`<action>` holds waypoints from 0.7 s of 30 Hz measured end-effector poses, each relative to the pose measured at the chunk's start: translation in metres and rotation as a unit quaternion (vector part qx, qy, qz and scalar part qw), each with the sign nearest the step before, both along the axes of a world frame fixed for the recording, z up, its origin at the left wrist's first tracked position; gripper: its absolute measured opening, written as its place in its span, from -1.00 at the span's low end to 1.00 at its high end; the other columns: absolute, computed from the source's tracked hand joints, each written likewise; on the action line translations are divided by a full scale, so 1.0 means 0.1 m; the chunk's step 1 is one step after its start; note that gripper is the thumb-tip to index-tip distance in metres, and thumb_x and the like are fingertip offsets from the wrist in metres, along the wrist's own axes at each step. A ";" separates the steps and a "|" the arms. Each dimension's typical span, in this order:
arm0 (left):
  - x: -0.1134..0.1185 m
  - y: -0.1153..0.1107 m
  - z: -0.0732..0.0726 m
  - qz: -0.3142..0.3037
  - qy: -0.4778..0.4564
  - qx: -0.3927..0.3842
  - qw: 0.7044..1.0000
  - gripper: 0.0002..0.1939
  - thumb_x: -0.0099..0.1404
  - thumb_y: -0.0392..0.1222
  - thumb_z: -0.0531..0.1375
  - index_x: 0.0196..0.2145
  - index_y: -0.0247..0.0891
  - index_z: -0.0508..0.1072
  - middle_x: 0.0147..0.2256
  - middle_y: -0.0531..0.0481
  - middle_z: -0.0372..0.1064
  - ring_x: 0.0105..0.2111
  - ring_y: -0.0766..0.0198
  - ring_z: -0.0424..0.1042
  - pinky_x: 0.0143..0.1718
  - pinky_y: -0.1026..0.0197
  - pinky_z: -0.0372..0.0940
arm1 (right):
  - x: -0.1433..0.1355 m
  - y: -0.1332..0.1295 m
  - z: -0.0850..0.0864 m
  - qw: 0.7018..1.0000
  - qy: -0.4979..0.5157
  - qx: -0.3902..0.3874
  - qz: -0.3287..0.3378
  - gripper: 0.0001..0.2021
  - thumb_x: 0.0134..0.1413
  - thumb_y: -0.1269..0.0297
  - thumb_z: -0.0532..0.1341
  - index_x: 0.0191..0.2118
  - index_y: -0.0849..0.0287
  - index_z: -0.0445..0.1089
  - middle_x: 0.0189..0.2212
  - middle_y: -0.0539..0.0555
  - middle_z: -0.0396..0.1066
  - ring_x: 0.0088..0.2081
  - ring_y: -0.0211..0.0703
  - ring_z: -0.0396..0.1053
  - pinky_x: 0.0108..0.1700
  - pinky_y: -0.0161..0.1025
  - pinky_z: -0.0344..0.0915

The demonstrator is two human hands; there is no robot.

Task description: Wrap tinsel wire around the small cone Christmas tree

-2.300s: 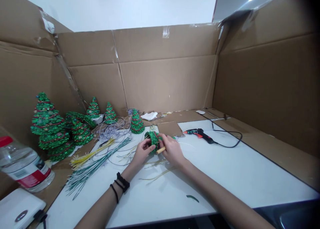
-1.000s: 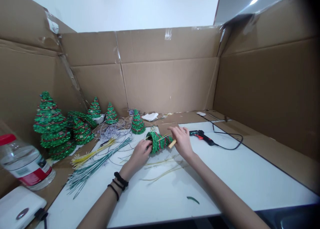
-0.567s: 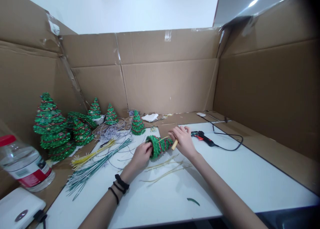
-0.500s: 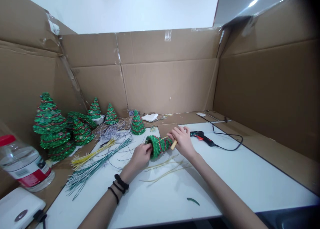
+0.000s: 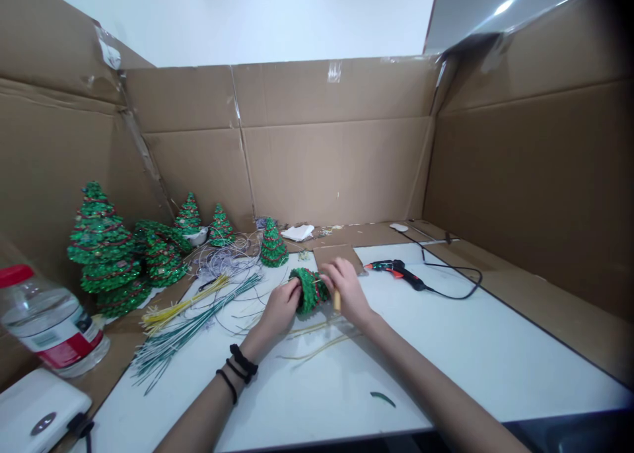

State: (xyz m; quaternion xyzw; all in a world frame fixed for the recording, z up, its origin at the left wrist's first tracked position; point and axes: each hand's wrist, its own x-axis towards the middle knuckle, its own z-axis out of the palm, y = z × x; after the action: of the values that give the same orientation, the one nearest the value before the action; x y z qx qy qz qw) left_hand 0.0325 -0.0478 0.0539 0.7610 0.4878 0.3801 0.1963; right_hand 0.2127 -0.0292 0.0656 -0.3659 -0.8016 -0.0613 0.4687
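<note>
A small green tree (image 5: 310, 291) with red trim lies on its side between my hands, its hollow base turned to the left. My left hand (image 5: 281, 303) is closed on the rim of that base. Closed round a wooden-handled tool (image 5: 337, 301), my right hand (image 5: 347, 291) is at the tree's narrower end and covers its tip. A thin pale strand runs across the tree by my right fingers. Pale yellow strands (image 5: 317, 352) lie on the white board (image 5: 446, 360) below the tree.
A hot glue gun (image 5: 401, 273) with its cord lies to the right. Yellow stems (image 5: 183, 308), green stems (image 5: 193, 327), wire coils (image 5: 222, 258) and finished trees (image 5: 104, 242) are at the left, with a bottle (image 5: 54, 327) and a white box (image 5: 39, 413). Cardboard walls (image 5: 337, 156) surround the board.
My right hand has moved left and closer to my left hand, covering more of the tree. The tool handle now points more straight down. The glue gun's nozzle has come into view.
</note>
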 end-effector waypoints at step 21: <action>-0.11 0.02 -0.03 -0.038 0.017 -0.020 0.999 -0.78 0.25 -0.22 -0.04 -0.53 -0.25 0.24 -0.57 0.04 0.28 -0.55 0.31 0.25 -0.46 0.28 0.10 | 0.04 0.00 0.08 0.966 0.137 -0.218 0.006 -0.55 0.12 -0.01 0.03 -0.66 0.15 0.00 -0.70 -0.08 0.04 -0.59 -0.31 -0.01 -0.52 -0.33 -0.04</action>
State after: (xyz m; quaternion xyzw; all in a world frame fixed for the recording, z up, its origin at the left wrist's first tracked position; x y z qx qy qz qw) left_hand 0.0215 -0.0453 0.0504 0.7810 0.4693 0.3496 0.2180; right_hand 0.2167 -0.0289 0.0734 -0.4589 -0.7264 0.1682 0.4832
